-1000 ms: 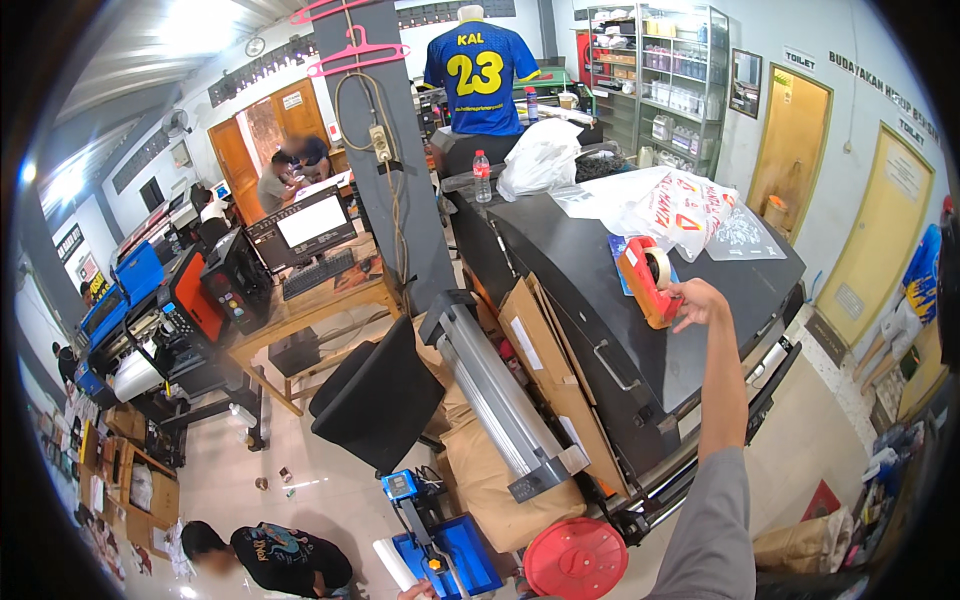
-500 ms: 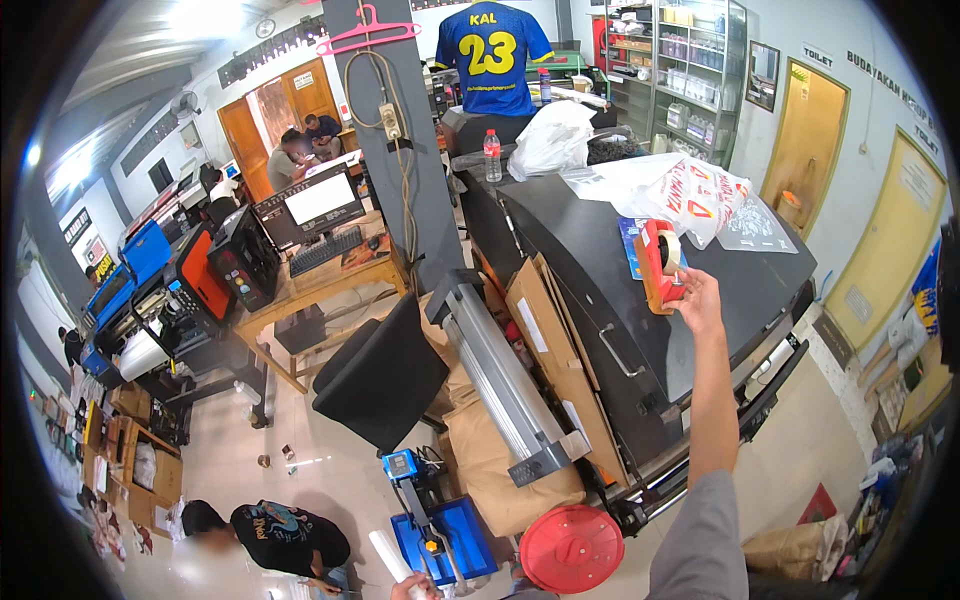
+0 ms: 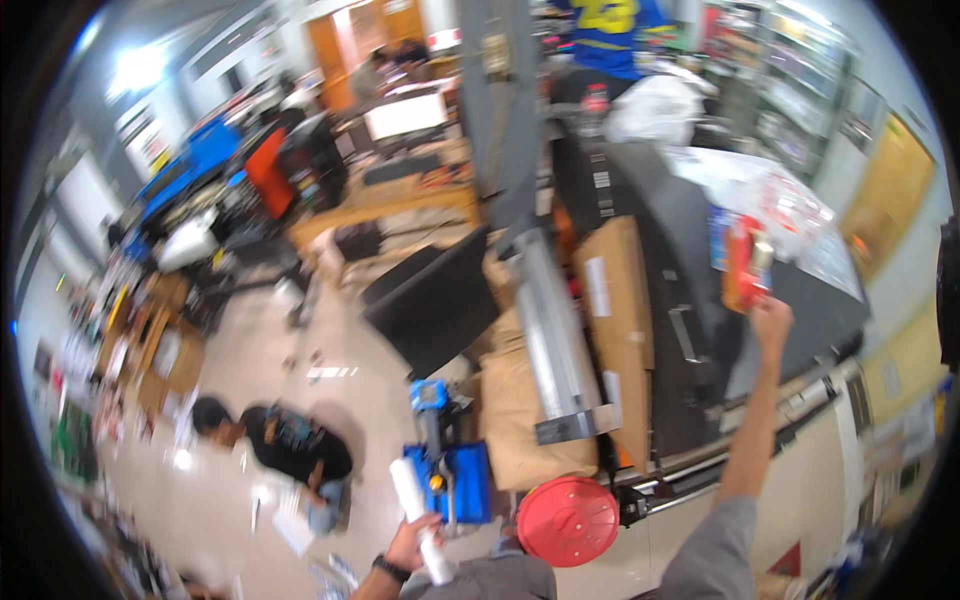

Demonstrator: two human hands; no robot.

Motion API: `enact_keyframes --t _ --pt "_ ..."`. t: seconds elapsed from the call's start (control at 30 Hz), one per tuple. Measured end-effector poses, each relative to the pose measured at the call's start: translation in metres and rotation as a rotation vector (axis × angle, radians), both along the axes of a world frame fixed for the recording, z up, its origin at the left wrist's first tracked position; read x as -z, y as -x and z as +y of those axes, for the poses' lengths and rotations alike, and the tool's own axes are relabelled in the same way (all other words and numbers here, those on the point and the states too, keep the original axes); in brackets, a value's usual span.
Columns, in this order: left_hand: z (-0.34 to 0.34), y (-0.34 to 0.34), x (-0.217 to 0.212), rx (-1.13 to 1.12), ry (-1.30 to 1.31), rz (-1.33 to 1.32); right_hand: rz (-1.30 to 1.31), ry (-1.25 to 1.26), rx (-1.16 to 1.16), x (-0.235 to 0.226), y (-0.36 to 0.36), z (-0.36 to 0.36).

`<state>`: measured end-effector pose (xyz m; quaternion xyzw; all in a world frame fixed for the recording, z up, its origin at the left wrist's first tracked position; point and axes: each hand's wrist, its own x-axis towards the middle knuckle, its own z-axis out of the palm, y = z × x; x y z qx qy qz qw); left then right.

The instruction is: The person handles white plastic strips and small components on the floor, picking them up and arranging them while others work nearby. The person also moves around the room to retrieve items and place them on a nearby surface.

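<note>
Big dark grey machine top (image 3: 650, 230) on the right carries white crumpled plastic bags (image 3: 745, 185), a clear plastic sheet (image 3: 830, 255) & a flat brown cardboard panel (image 3: 615, 300) leaning on its side. Pale tiled floor (image 3: 300, 400) w/ scattered white paper sheets (image 3: 290, 520), a blue boxy tool unit (image 3: 445, 470), a red round plastic disc (image 3: 567, 520); a person in black sits on it at lower left.

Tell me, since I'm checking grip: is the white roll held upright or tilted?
Tilted: the white roll slants up-left from the left hand.
</note>
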<state>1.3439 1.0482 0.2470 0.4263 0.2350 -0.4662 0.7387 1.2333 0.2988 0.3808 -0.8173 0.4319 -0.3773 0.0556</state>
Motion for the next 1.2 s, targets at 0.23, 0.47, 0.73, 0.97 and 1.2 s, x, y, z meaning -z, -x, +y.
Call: enact_keyframes --t 0.23,0.47,0.73,0.97,1.2 --pt "-0.007 0.012 -0.047 0.048 -0.038 -0.14 -0.238 -0.243 -0.534 0.036 0.008 0.144" --pt "0.003 0.005 -0.053 -0.098 -0.034 -0.225 -0.007 -0.804 -1.179 0.057 -0.088 0.468" --pt "0.045 -0.003 -0.078 -0.216 -0.145 -0.475 0.023 -0.833 -1.527 0.071 -0.117 0.605" --pt "0.108 0.008 -0.065 -0.309 -0.263 -0.52 0.117 -0.753 -1.598 0.07 -0.126 0.673" --pt "0.201 -0.002 -0.059 -0.23 -0.278 -0.651 0.292 -0.974 -1.412 0.077 -0.126 0.762"
